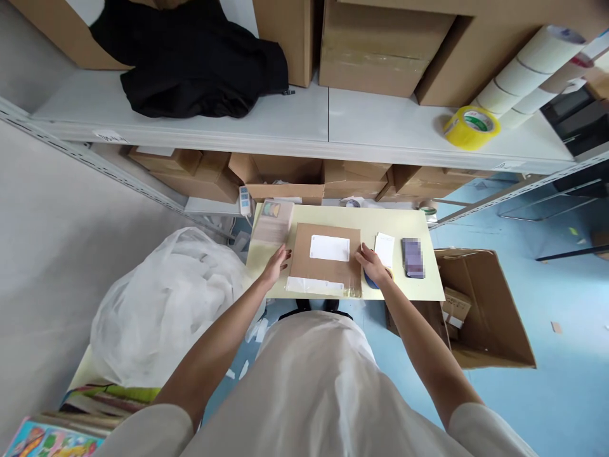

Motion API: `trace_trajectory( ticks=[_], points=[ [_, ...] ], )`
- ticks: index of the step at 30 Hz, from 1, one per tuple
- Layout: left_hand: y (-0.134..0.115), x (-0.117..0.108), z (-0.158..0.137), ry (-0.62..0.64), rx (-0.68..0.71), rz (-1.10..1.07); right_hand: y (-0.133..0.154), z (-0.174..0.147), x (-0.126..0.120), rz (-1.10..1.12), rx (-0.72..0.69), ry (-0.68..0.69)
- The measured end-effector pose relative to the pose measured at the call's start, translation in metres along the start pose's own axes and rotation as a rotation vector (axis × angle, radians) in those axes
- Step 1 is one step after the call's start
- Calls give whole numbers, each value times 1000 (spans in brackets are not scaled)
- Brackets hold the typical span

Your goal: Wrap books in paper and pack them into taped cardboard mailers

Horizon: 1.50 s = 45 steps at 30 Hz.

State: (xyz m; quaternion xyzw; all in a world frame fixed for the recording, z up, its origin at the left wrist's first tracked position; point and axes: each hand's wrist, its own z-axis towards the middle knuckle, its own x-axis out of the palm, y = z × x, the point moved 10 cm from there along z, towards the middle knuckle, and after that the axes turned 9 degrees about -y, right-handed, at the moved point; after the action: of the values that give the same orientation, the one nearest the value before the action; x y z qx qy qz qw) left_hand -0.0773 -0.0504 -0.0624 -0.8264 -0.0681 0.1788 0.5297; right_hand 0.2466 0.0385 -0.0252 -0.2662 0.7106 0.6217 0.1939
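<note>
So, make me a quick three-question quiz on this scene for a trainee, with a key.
1. What lies on the table between the left hand and the right hand?
2. Where is the bright yellow tape roll? A) On the floor; B) On the upper shelf; C) Under the left hand.
3. True or false: the white plastic bundle is on the person's left.

Key: 1. A cardboard parcel; 2. B; 3. True.

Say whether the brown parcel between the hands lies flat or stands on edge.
Flat: the brown parcel shows its broad face and white label upward on the table.
</note>
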Motion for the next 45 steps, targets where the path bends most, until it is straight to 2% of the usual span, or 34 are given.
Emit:
trace_trajectory(
  ticks=[2,4,6,8,10,13,17,22,25,28,30,33,37,40,43,45],
  points=[
    [9,-17,-9,15,56,62,-10,-14,-13,-61,-77,-14],
    [15,-26,-26,65,186,207,-18,-39,-19,-160,-217,3],
    [27,-22,-45,145,245,345,-32,-69,-11,-227,-289,58],
    [38,-12,-60,182,244,413,-45,-98,4,-243,-293,105],
    [37,-1,-67,132,251,409,-46,-120,21,-244,-322,94],
    [20,9,-66,-24,310,324,-35,-128,30,-256,-340,-35],
    [-4,11,-61,-98,371,206,-9,-107,20,-239,-339,-109],
    [-51,-1,-51,-186,396,187,45,-55,-22,-160,-367,-128],
    [-87,-7,-44,-234,380,140,76,-16,-49,-94,-270,-117],
    [-108,1,-36,-180,364,208,98,16,-64,-117,-197,-106],
    [-105,12,-33,-122,341,321,101,30,-62,-149,-171,-100],
    [-87,22,-28,-113,271,435,83,41,-43,-125,-65,-76],
    [-71,19,-21,-171,204,379,56,44,-14,-46,4,-67],
    [-62,8,-12,-151,94,206,52,43,-7,19,-2,-77],
    [-55,-14,-11,-166,-1,102,52,35,-14,71,-33,-85],
    [-64,-36,-19,-249,74,203,60,24,-29,34,-123,-122]
  ],
)
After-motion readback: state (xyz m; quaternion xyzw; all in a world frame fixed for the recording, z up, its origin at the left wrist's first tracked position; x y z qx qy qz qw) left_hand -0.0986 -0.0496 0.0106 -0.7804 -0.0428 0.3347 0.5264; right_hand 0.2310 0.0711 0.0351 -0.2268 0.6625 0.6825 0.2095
